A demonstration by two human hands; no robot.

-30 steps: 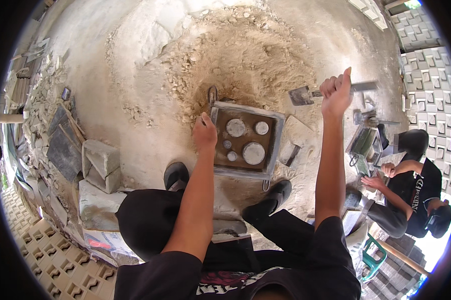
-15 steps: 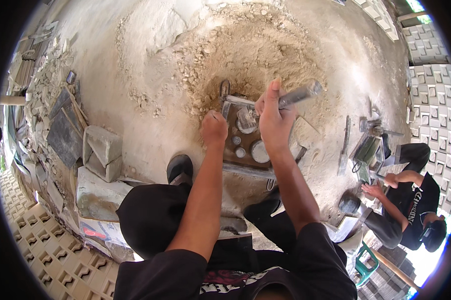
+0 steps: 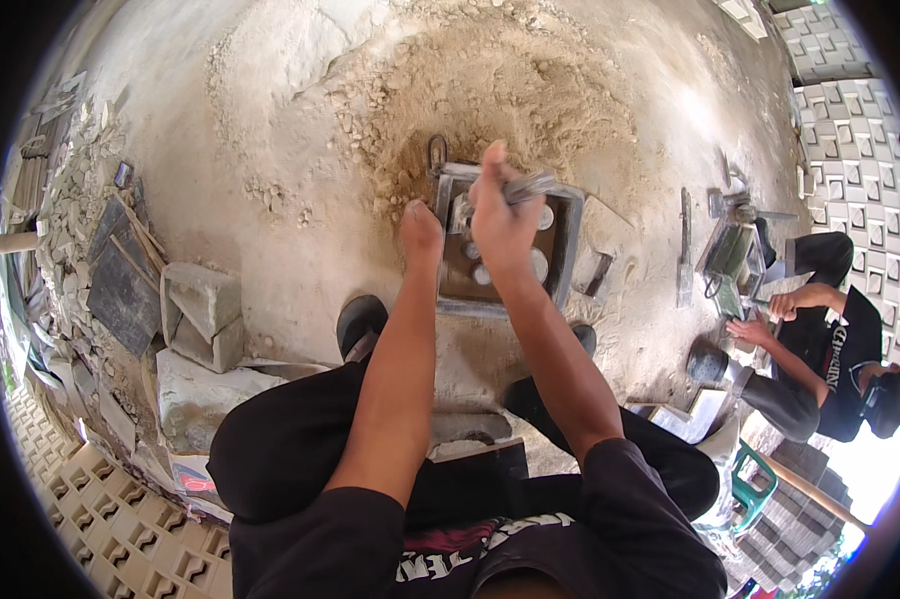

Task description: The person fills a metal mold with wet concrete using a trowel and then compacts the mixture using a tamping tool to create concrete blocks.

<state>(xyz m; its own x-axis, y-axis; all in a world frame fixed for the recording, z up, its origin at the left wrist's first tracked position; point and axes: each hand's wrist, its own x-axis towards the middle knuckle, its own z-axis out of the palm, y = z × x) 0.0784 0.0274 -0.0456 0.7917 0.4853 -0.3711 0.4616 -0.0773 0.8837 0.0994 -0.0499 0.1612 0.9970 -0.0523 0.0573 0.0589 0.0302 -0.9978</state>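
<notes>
Between my feet lies a rectangular metal mould frame (image 3: 500, 308) with a wire loop at its far left corner. Round pale discs (image 3: 540, 265) of different sizes sit on its brown inside surface. My right hand (image 3: 502, 232) is closed around a grey, dusty tool with a thick rod-like handle (image 3: 532, 186), held over the frame; motion blurs it and its exact kind is unclear. The tool's lower end shows beside the hand, near the frame's left side. My left hand (image 3: 422, 232) is closed against the left rim, its fingertips hidden.
Loose sandy soil (image 3: 510, 90) is heaped beyond the frame. To the left stand concrete blocks (image 3: 202, 314), a dark slab (image 3: 125, 285) and rubble. A co-worker (image 3: 819, 349) works at another metal mould (image 3: 731, 255) on the right, near a flat bar (image 3: 684, 250) and a green stool (image 3: 756, 487).
My right hand has moved left with the tool, whose handle end has swung lower and nearer the frame. The left hand stays by the rim. The whole view has shifted slightly.
</notes>
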